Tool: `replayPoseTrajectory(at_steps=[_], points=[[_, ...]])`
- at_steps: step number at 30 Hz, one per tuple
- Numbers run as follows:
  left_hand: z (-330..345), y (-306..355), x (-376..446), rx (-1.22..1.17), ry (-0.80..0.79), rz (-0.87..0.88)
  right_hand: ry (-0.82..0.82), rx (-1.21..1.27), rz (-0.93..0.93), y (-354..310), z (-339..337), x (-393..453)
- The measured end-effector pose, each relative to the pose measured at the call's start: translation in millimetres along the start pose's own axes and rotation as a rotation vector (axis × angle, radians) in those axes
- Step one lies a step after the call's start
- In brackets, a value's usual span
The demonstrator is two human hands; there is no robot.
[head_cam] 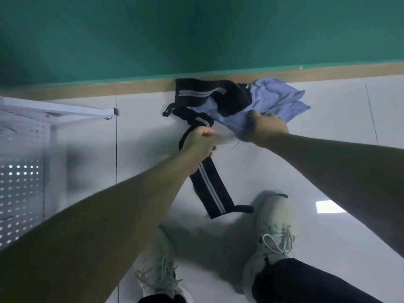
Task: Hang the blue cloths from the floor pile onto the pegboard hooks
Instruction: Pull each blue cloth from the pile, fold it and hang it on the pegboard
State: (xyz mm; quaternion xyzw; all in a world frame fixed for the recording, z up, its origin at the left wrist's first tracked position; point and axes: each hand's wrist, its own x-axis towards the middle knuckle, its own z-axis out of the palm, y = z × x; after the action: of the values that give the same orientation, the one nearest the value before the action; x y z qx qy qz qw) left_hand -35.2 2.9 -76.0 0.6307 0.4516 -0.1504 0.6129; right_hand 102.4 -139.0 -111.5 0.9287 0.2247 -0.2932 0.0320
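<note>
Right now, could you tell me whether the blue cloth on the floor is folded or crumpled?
Crumpled: the blue cloth lies bunched in uneven creases against the wall base, partly under a black striped garment.

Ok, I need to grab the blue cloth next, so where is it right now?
In the head view, the blue cloth lies on the floor by the baseboard, upper right of centre, partly under a black striped garment, with the right hand on its near edge.

- The pale glossy tiled floor [328,132] under me meets a tan skirting strip along the green wall.
- On it, against that strip, my pile: crumpled blue cloths [271,99] with a black striped strap [196,92] over them.
- My white sneakers [275,226] stand on it.
- The white pegboard stand [21,160] rests on it at my left.
</note>
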Motion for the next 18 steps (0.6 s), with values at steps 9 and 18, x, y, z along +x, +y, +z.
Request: replayPoseTrajectory(at_steps=[9, 18], points=[[-2, 3, -17, 0.054, -0.071, 0.001, 0.092, 0.120, -0.110, 6, -16, -41], [-27, 72, -110, -0.076, -0.171, -0.020, 0.194, 0.614, -0.310, -15, -125, -140]])
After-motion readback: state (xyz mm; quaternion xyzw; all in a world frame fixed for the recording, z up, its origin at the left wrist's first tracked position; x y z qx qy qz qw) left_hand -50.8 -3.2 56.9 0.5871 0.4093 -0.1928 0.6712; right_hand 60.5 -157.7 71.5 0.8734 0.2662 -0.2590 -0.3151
